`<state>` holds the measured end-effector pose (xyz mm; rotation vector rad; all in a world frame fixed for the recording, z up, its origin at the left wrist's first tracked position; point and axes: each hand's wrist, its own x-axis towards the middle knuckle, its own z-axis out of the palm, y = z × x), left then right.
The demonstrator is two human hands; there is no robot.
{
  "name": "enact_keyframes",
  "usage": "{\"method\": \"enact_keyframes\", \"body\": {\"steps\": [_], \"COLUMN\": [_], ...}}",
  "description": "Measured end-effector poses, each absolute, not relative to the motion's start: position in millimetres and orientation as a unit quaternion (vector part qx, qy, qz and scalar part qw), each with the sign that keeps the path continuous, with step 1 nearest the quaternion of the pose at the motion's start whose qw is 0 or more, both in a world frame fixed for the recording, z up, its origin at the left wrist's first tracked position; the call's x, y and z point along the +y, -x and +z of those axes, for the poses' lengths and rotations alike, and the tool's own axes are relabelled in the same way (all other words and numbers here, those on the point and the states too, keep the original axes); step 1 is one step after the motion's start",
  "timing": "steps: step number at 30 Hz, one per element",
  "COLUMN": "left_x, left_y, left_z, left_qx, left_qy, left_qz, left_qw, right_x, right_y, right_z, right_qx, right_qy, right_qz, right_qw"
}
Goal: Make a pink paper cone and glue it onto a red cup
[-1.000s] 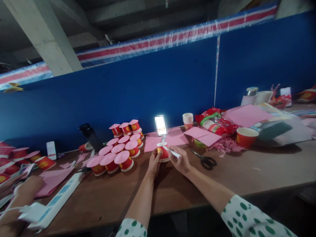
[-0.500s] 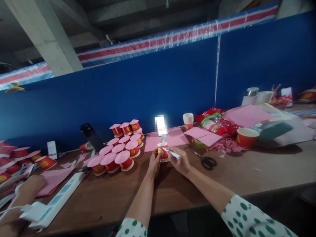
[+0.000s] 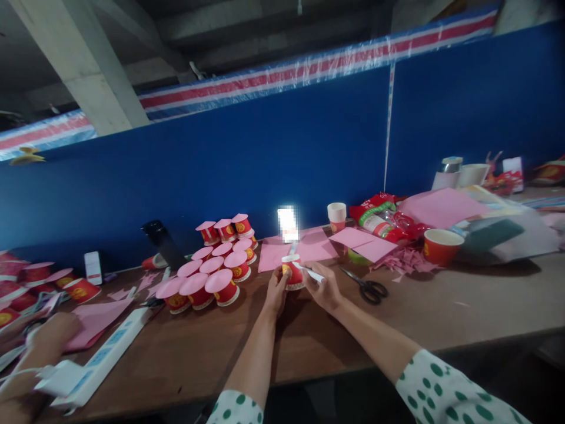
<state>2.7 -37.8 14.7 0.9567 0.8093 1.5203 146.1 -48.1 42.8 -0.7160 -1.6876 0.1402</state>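
A small red paper cup (image 3: 293,279) with a yellow print and a pale top is in front of me at the table's middle. My left hand (image 3: 278,288) is closed around its left side. In my right hand (image 3: 323,288) I pinch a white pen-like tube (image 3: 312,274), its tip at the cup's upper right edge. I cannot make out whether it is a marker or a glue pen. To the left stand several red cups topped with pink paper discs (image 3: 219,280). Black-handled scissors (image 3: 369,288) lie to the right of my right hand.
Pink paper sheets (image 3: 316,242) lie behind the cup, near a glowing phone (image 3: 288,224). A white power strip (image 3: 106,356) and another person's hand (image 3: 55,335) are at left. To the right are pink scraps (image 3: 408,260) and a larger red cup (image 3: 441,247).
The tube's tip and my right hand have shifted slightly to the right along the cup's upper edge. My left hand keeps its hold on the cup.
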Motion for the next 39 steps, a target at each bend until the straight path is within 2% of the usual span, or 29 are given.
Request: {"method": "enact_keyframes", "body": {"steps": [16,23,39], "left_x": [-37.2,-41.4,-36.3], "left_y": [-2.3,-4.0,-2.7], "left_z": [14.9,21.8,16.0], "left_qx": [0.350,0.335,0.307], "left_qy": [-0.397,-0.360,-0.336], "left_qz": [0.641,0.659,0.667], "left_qw": [0.555,0.570,0.590], "right_x": [-49.7,-49.1,-50.9], "right_y": [-145.2,-147.6,-144.6], "right_z": [43.8,44.9,42.0], "right_qx": [-0.737,-0.697,-0.734], "right_qy": [0.312,0.334,0.311], "right_qz": [0.071,0.124,0.070], "right_qw": [0.595,0.623,0.599]}}
